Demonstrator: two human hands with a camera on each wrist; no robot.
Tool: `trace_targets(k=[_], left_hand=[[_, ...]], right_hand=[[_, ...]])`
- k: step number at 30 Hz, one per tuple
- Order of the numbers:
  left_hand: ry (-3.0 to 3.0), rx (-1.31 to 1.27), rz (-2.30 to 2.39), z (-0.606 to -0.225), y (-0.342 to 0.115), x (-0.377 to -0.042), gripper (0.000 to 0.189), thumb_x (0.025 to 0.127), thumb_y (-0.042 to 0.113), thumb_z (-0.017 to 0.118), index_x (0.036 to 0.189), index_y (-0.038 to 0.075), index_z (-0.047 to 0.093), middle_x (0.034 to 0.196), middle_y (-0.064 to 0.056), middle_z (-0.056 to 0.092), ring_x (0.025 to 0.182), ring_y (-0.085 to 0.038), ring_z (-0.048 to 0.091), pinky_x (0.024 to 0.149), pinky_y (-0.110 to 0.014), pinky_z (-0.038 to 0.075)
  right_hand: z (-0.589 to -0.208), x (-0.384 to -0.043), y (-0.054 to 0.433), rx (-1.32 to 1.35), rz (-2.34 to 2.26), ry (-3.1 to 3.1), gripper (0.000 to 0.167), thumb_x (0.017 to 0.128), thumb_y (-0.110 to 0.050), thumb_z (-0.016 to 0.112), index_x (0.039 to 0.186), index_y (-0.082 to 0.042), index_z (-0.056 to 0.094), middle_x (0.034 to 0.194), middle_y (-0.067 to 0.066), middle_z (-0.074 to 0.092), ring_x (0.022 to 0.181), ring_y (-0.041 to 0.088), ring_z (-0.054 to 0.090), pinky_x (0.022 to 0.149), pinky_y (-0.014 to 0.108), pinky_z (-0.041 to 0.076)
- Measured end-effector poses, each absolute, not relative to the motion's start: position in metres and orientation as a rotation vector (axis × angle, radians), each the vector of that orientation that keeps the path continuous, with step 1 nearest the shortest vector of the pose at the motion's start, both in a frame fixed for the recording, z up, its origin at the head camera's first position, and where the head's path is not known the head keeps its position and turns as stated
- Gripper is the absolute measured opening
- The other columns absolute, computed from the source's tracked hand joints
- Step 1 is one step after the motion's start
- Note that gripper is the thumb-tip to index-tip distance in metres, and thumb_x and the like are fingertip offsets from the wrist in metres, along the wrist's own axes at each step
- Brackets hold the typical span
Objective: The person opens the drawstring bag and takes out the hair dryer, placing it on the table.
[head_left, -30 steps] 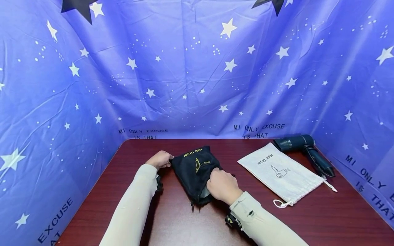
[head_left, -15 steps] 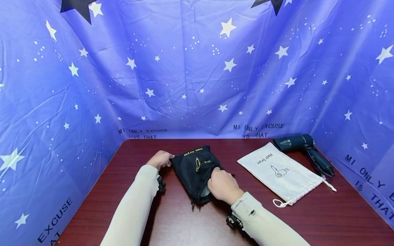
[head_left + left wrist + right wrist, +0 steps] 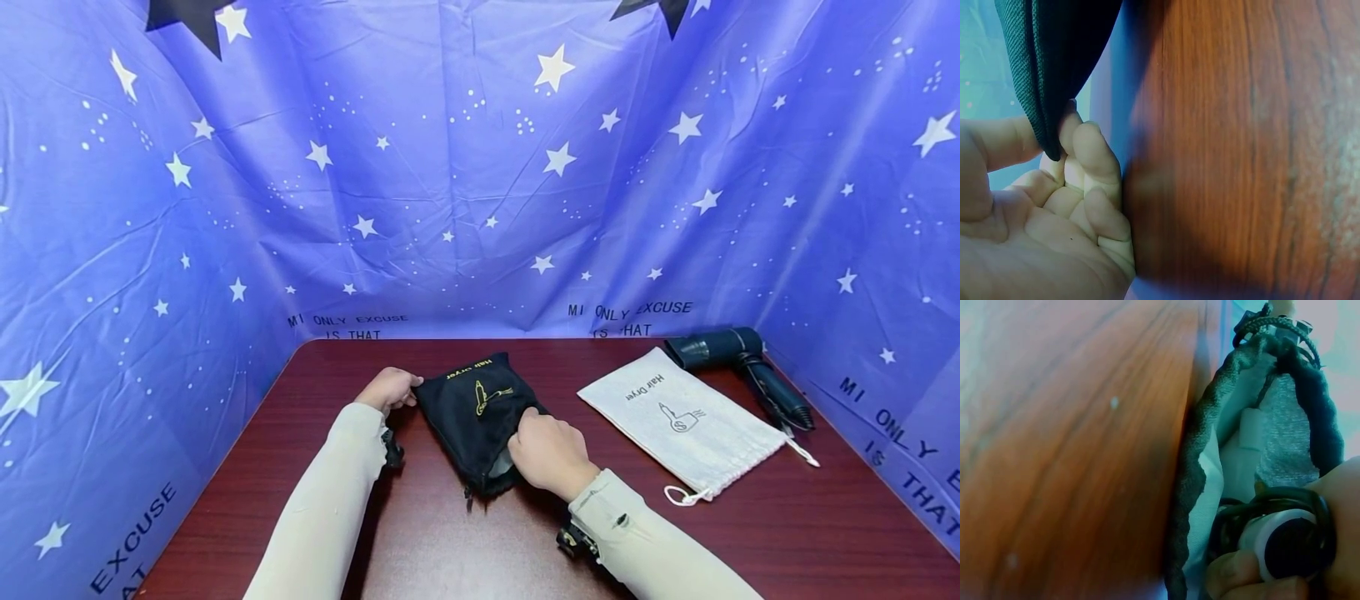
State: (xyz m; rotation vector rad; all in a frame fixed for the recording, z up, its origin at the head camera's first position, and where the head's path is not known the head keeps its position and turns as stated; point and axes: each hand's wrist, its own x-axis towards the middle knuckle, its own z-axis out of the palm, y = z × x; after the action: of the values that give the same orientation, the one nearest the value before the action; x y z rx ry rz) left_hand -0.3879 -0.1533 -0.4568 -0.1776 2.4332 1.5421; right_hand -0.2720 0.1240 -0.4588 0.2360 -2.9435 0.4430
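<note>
A black drawstring bag (image 3: 468, 417) with yellow "Hair Dryer" lettering lies on the table, its mouth toward the near right side. My left hand (image 3: 388, 388) pinches the bag's far left corner; in the left wrist view the dark cloth (image 3: 1063, 56) runs between thumb and fingers. Inside the mouth, my right hand (image 3: 551, 452) grips a white hair dryer (image 3: 1260, 540), of which a round, black-capped end shows with dark cord (image 3: 1291, 495) looped around it. The rest of it is hidden by bag and hand. Grey-silver lining (image 3: 1288, 434) shows inside the opening.
A white drawstring "Hair Dryer" bag (image 3: 675, 421) lies flat to the right. Behind it a dark hair dryer (image 3: 768, 383) rests near the table's right edge. Blue star-patterned cloth (image 3: 450, 183) surrounds the red-brown table (image 3: 442, 550) at the back and sides.
My right hand has shifted slightly to the right, toward the outside of the black bag's mouth. The left hand stays at the bag's corner.
</note>
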Motion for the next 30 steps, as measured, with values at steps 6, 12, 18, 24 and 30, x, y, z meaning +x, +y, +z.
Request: trace_targets(k=[6, 12, 18, 24, 30], left_hand=[[2.415, -0.195, 1.557, -0.456, -0.154, -0.386, 0.030, 0.103, 0.017, 0.057, 0.124, -0.002, 0.066, 0.055, 0.003, 0.052, 0.059, -0.013, 0.055, 0.061, -0.025, 0.038], [2.410, -0.212, 1.571, -0.455, -0.154, -0.387, 0.031, 0.103, 0.019, 0.057, 0.123, -0.001, 0.067, 0.057, 0.003, 0.060, 0.059, -0.011, 0.058, 0.062, -0.024, 0.038], [2.399, -0.220, 1.588, -0.456, -0.154, -0.388, 0.031, 0.104, 0.020, 0.056, 0.123, -0.001, 0.067, 0.060, 0.003, 0.064, 0.063, -0.009, 0.066, 0.065, -0.026, 0.041], [2.397, -0.221, 1.585, -0.454, -0.153, -0.387, 0.031, 0.105, 0.021, 0.055, 0.125, 0.000, 0.066, 0.062, 0.004, 0.064, 0.066, -0.009, 0.069, 0.071, -0.029, 0.043], [2.404, -0.213, 1.607, -0.455, -0.152, -0.386, 0.032, 0.106, 0.022, 0.055, 0.125, -0.002, 0.065, 0.062, 0.005, 0.064, 0.068, -0.008, 0.069, 0.073, -0.030, 0.042]], right_hand=[[-0.459, -0.272, 0.126, 0.236, 0.439, -2.940, 0.025, 0.093, -0.028, 0.053, 0.091, -0.004, 0.060, 0.081, 0.014, 0.070, 0.071, 0.033, 0.068, 0.056, 0.052, 0.051], [-0.460, -0.271, 0.129, 0.227, 0.428, -2.933, 0.025, 0.094, -0.029, 0.054, 0.089, -0.005, 0.059, 0.080, 0.014, 0.069, 0.071, 0.033, 0.068, 0.057, 0.052, 0.051], [-0.460, -0.270, 0.131, 0.237, 0.424, -2.943, 0.025, 0.095, -0.030, 0.053, 0.089, -0.006, 0.059, 0.078, 0.013, 0.068, 0.068, 0.031, 0.066, 0.056, 0.051, 0.050], [-0.460, -0.270, 0.134, 0.227, 0.420, -2.941, 0.025, 0.095, -0.030, 0.053, 0.088, -0.006, 0.059, 0.076, 0.012, 0.067, 0.068, 0.031, 0.066, 0.056, 0.050, 0.050], [-0.459, -0.268, 0.136, 0.213, 0.420, -2.949, 0.028, 0.097, -0.032, 0.052, 0.090, -0.006, 0.059, 0.079, 0.013, 0.068, 0.071, 0.032, 0.067, 0.058, 0.051, 0.051]])
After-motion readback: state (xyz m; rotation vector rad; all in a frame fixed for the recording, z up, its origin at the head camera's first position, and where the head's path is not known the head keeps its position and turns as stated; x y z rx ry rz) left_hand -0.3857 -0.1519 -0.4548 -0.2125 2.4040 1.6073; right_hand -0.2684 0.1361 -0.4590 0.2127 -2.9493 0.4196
